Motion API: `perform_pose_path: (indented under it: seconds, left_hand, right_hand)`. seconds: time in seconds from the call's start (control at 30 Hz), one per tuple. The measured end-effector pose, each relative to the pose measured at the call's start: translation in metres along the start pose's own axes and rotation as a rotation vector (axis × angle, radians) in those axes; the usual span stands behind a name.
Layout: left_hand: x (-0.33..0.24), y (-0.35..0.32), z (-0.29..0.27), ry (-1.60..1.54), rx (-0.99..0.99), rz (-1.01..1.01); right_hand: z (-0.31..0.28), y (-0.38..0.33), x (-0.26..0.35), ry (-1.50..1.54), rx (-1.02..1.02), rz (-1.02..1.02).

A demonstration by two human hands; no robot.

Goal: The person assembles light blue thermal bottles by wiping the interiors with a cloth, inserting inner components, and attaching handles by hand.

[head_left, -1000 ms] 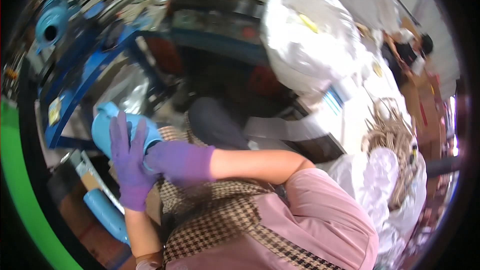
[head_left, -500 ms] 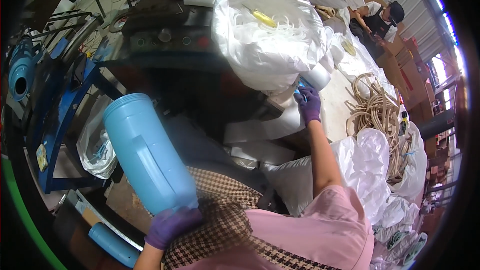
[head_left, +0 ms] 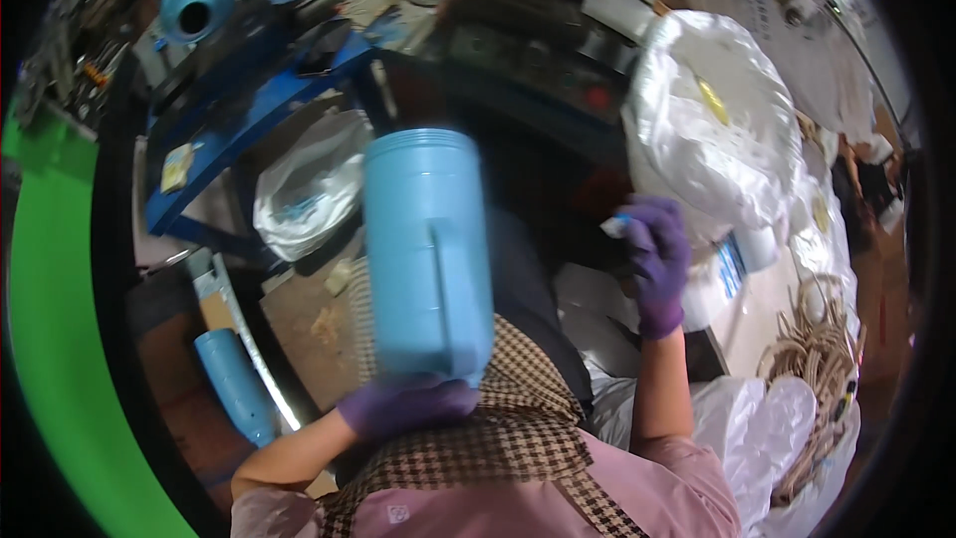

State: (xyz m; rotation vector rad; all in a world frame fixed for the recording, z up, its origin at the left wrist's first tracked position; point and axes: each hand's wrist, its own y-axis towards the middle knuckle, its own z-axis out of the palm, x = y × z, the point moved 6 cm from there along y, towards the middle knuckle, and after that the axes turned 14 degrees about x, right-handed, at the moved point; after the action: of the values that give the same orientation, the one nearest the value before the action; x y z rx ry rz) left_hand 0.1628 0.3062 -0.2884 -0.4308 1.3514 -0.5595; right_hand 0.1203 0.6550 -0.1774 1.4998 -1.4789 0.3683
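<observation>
Near the middle of the view, a tall light-blue plastic canister (head_left: 428,249) stands upright in the air, held from below by the left hand (head_left: 408,404), whose purple-gloved fingers are closed around its base. At about three o'clock from it, well apart, the right hand (head_left: 652,264), also gloved in purple, is curled shut on a small pale piece (head_left: 614,227) pinched at its fingertips; what that piece is cannot be made out. As a judgement, the canister is already picked up and steadied, and the small piece is fetched but not yet brought to it, so any joining of the two is still left. Behind the right hand, at one o'clock, bulges a big white plastic bag (head_left: 712,130). At ten o'clock runs a blue metal frame (head_left: 229,120), and at seven o'clock a second blue tube (head_left: 236,384) lies low.
</observation>
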Motion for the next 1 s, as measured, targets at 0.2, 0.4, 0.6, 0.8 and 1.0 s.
perform_pose_path:
  seconds: [0.2,0.4,0.6,0.8,1.0]
  left_hand:
    - [0.021,0.010,-0.006,-0.369,-0.103,0.430]
    - [-0.007,-0.026,-0.004,0.408,-0.563,0.408]
    - [-0.051,-0.103,-0.009,0.560,-1.082,0.442]
    - [0.040,-0.152,0.023,-0.520,-1.503,0.722]
    - [0.052,-0.184,0.047,-0.773,-1.501,1.260]
  right_hand:
    - [0.143,0.090,0.033,0.255,0.590,-0.204]
    - [0.178,0.098,0.046,-0.067,0.588,-0.166]
    - [0.210,0.110,-0.026,0.267,0.474,0.187]
    - [0.269,0.168,0.124,0.071,0.858,-0.293]
    - [0.374,0.333,0.228,-0.745,0.392,-0.542]
